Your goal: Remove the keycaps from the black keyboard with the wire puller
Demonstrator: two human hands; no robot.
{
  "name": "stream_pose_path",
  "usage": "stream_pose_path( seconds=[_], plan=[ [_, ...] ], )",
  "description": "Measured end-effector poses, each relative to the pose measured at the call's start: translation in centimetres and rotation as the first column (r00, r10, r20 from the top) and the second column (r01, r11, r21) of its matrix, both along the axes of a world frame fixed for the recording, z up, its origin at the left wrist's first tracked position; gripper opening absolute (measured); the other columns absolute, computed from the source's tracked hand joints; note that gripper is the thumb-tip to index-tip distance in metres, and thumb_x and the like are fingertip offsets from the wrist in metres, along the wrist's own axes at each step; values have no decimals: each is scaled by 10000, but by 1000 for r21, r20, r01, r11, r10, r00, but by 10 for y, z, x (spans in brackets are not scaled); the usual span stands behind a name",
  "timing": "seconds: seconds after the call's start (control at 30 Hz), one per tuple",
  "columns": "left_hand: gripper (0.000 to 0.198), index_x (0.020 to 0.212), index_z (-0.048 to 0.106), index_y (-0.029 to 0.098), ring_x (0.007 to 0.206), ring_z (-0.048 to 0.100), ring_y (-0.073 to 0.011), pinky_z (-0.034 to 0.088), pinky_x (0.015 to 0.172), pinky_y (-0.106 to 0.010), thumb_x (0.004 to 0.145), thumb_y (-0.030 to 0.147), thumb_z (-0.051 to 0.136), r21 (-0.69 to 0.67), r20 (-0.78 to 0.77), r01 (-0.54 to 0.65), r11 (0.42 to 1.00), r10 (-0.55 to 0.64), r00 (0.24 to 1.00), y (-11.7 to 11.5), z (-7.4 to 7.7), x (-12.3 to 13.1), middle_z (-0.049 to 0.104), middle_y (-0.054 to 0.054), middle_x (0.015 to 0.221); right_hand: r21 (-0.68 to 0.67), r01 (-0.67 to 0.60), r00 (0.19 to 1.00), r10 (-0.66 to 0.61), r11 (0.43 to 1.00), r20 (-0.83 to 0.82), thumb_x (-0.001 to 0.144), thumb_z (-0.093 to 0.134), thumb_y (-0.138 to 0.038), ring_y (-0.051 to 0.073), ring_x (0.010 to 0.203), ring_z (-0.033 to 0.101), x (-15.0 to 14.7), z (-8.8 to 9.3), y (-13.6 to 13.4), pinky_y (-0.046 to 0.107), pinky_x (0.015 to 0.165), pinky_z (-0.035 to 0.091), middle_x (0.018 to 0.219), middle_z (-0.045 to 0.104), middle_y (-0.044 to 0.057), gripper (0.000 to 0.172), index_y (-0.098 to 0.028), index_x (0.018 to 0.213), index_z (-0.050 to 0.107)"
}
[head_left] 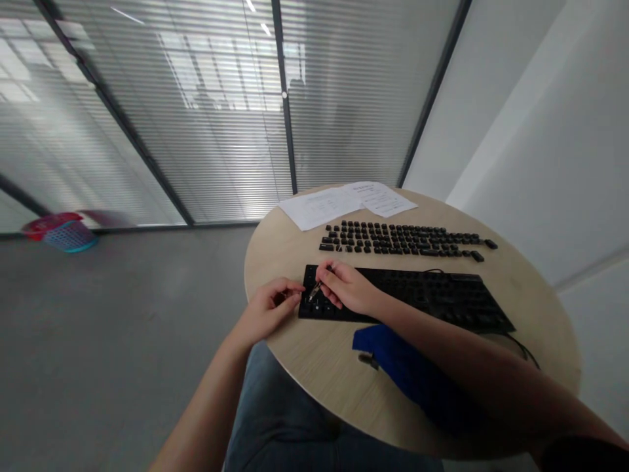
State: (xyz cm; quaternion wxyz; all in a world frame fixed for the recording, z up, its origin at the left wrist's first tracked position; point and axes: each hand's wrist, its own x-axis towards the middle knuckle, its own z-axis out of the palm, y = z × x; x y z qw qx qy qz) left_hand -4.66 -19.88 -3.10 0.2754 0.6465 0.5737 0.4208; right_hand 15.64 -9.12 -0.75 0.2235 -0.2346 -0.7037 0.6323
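Note:
A black keyboard point(393, 285) with its keycaps removed lies on the round wooden table. My right hand point(346, 286) is closed around a slim tool with a shiny metal end point(315, 290), which points down at the keyboard's left part. What kind of tool it is, I cannot make out. At the keyboard's left edge is my left hand point(272, 307), thumb and forefinger tips close together; anything between them is too small to tell. Behind the keyboard, loose black keycaps point(388, 239) are laid out in rows.
Printed paper sheets point(322, 206) lie at the table's far side. Near the front, a blue cloth point(388, 347) sits partly under my right forearm, beside a small dark object point(368, 360). A cable point(525, 347) trails at right. A basket point(71, 235) stands on the floor.

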Motion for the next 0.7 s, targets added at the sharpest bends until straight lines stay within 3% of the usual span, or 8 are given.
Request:
stream_pose_path(
  seconds=[0.1, 0.2, 0.5, 0.7],
  plan=[
    [318, 1144, 720, 174, 838, 642, -182, 526, 766, -331, 885, 355, 689, 20, -70, 18, 1000, -17, 997, -11, -3, 4, 735, -75, 1021, 94, 19, 999, -15, 995, -37, 1000, 550, -562, 94, 514, 449, 1, -20, -2, 190, 442, 337, 659, 503, -64, 342, -227, 937, 515],
    [355, 1181, 712, 190, 821, 623, -174, 506, 744, -326, 853, 325, 729, 30, -135, 1, 1000, 3, 991, -14, -7, 7, 719, -64, 1027, 172, 26, 999, -18, 985, -48, 1005, 523, -586, 113, 545, 456, 3, -28, -1, 221, 484, 351, 685, 520, -47, 360, -232, 940, 530],
    [347, 1153, 713, 205, 812, 621, -178, 493, 723, -320, 810, 255, 731, -3, -216, -2, 1000, 1, 976, -15, -4, 13, 728, -45, 970, 317, -85, 996, 76, 945, 41, 1029, 534, -441, 137, 594, 518, 6, -22, -4, 262, 587, 402, 696, 572, -34, 226, -226, 978, 579],
    [330, 1127, 720, 196, 805, 616, -171, 491, 723, -320, 803, 260, 715, -5, -174, -11, 1000, 10, 985, -16, -2, 13, 726, -45, 954, 401, -112, 993, 89, 909, 77, 1025, 547, -404, 145, 623, 526, 7, -15, -7, 264, 606, 382, 697, 577, -27, 204, -223, 942, 588]
  ],
)
